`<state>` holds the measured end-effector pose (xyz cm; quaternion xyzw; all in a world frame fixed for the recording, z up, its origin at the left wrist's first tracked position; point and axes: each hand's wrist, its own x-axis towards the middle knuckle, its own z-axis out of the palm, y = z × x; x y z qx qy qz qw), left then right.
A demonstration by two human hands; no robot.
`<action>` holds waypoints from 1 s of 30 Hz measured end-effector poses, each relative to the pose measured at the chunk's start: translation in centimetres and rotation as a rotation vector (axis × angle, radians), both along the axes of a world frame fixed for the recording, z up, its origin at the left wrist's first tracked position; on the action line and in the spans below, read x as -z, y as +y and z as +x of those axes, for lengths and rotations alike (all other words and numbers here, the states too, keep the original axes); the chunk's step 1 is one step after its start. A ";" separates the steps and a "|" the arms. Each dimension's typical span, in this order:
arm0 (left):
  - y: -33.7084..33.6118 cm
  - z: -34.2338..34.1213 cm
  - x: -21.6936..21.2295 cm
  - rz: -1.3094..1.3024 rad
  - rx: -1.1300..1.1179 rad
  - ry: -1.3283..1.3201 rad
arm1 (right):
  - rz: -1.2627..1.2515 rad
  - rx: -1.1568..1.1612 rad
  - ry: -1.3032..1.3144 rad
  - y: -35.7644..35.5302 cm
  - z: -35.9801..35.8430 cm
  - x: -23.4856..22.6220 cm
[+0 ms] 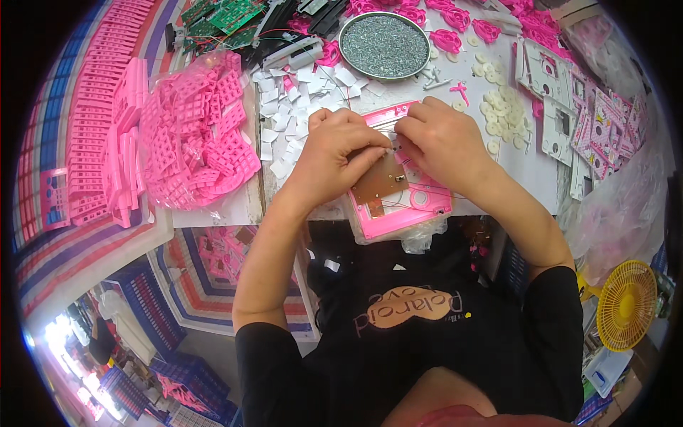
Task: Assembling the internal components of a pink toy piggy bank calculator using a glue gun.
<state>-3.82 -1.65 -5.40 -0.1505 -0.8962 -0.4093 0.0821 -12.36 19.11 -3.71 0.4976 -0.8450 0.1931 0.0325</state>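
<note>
A pink plastic casing lies in front of me at the table's near edge, with clear plastic film beneath it. Inside it sits a brown circuit board, and thin wires run around the casing. My left hand pinches thumb and forefinger together at the board's upper edge; whatever is between the tips is too small to make out. Close beside it, my right hand has its fingers curled down over the casing's upper right part. Its fingertips meet near the wires, and what they grip is hidden.
A round tray of small screws stands beyond the casing. White paper pieces and a bag of pink keypads lie left. Off-white discs and printed white panels lie right. Green circuit boards are at the back.
</note>
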 end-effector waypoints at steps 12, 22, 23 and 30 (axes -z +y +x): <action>1.6 0.3 -0.3 -0.056 -0.177 -0.018 | -0.087 -0.041 -0.129 1.9 3.2 0.3; 2.9 -2.4 -2.0 -0.459 -0.003 -0.020 | -0.097 0.013 -0.094 2.3 3.7 0.0; 3.1 -2.8 -2.2 -0.522 0.048 -0.036 | -0.097 0.007 -0.096 2.3 3.7 0.0; 4.5 -4.4 -2.0 -0.690 0.204 -0.054 | -0.043 0.019 -0.116 2.5 3.9 0.3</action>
